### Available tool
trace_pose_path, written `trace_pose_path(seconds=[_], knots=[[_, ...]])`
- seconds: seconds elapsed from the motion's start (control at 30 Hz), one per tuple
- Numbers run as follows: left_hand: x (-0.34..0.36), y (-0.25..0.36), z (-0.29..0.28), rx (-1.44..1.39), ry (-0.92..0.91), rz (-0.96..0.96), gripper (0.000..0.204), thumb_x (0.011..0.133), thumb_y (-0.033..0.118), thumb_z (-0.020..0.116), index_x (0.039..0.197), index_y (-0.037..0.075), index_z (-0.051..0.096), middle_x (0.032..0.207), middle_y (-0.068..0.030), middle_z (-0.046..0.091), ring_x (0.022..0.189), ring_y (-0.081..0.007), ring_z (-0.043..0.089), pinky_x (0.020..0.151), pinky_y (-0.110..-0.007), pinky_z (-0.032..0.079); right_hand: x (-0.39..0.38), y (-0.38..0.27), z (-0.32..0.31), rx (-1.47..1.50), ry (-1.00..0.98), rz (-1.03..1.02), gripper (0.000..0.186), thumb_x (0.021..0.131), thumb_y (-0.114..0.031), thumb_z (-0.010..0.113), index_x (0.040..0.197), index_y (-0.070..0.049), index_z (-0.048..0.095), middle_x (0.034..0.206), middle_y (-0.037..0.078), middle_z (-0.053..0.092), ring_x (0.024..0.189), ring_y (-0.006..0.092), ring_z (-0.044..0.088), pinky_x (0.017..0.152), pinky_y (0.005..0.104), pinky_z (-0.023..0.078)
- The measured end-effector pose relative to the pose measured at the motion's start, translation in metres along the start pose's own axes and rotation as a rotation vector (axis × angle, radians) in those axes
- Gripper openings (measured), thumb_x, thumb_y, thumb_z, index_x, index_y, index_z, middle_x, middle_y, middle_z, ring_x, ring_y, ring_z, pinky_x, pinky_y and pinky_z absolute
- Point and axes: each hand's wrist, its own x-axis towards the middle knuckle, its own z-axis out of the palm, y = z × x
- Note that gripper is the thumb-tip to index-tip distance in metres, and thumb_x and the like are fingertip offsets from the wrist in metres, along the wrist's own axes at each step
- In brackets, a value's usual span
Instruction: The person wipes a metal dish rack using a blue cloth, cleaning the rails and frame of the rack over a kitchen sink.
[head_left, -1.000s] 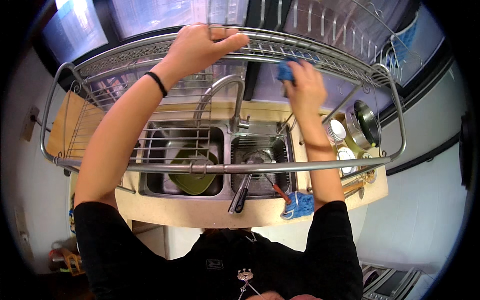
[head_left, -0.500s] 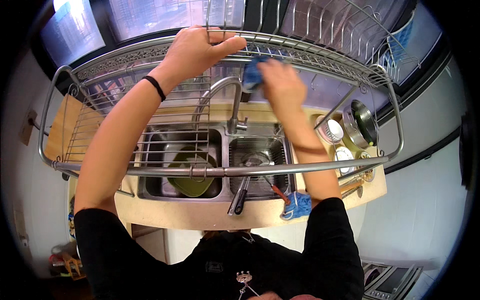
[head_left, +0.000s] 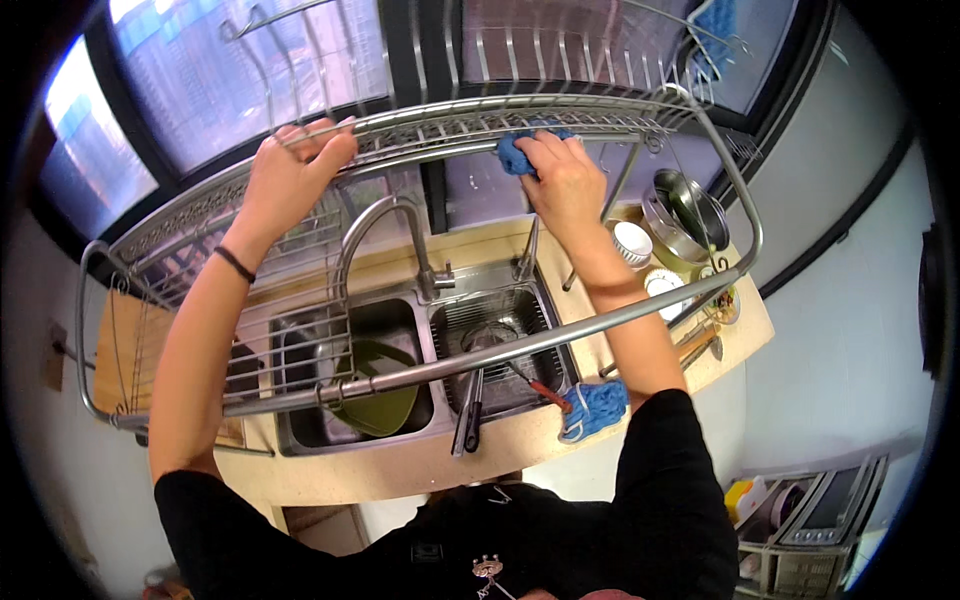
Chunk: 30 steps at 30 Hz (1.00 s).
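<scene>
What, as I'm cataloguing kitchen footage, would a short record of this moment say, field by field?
Left hand: gripping the upper part of a metal rack
Right hand: holding a blue cloth at the rack's upper shelf
Left basin: green tub
Right basin: black handle jutting over its front rim
Counter: second blue cloth, white bowl

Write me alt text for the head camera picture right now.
A person's right hand holds a blue cloth against a metal dish rack above a double sink, while the left hand grips the same rack farther left. A green basin sits in the sink's left half; another blue cloth lies on the counter.
</scene>
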Motion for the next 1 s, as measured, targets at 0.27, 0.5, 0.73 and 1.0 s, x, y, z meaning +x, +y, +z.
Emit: trace_pose_path(seconds=[0.27, 0.5, 0.73, 1.0], knots=[[0.004, 0.0, 0.002, -0.042, -0.04, -0.032, 0.04, 0.092, 0.039, 0.062, 0.118, 0.011, 0.07, 0.111, -0.0115, 0.071, 0.099, -0.0269, 0.061, 0.094, -0.036, 0.045, -0.023, 0.112, -0.028, -0.281, 0.091, 0.227, 0.037, 0.068, -0.009, 0.073, 0.104, -0.017, 0.067, 0.107, 0.0, 0.067, 0.089, 0.0273, 0.062, 0.074, 0.0389, 0.054], [0.003, -0.012, 0.001, -0.113, -0.059, -0.021, 0.038, 0.093, 0.038, 0.061, 0.118, 0.011, 0.071, 0.113, -0.0122, 0.07, 0.104, -0.0237, 0.06, 0.093, -0.035, 0.045, -0.025, 0.098, -0.039, -0.41, -0.122, 0.243, 0.036, 0.069, -0.011, 0.074, 0.104, -0.014, 0.064, 0.121, 0.003, 0.065, 0.088, 0.0288, 0.063, 0.073, 0.0404, 0.054], [0.002, -0.021, 0.005, -0.191, -0.044, -0.026, 0.038, 0.094, 0.035, 0.063, 0.119, 0.006, 0.07, 0.112, -0.0106, 0.069, 0.101, -0.0181, 0.06, 0.091, -0.033, 0.045, -0.017, 0.029, 0.006, -0.216, 0.05, 0.113, 0.034, 0.066, -0.007, 0.069, 0.1, -0.015, 0.065, 0.096, 0.004, 0.064, 0.078, 0.0266, 0.063, 0.064, 0.041, 0.053], [0.002, -0.012, 0.001, 0.02, -0.036, 0.086, 0.039, 0.093, 0.036, 0.063, 0.118, 0.008, 0.07, 0.105, -0.01, 0.072, 0.099, -0.0206, 0.061, 0.091, -0.033, 0.045, -0.017, 0.089, -0.024, -0.359, 0.036, 0.231, 0.025, 0.069, -0.007, 0.066, 0.093, -0.014, 0.062, 0.093, 0.003, 0.06, 0.081, 0.0276, 0.06, 0.061, 0.0417, 0.053]])
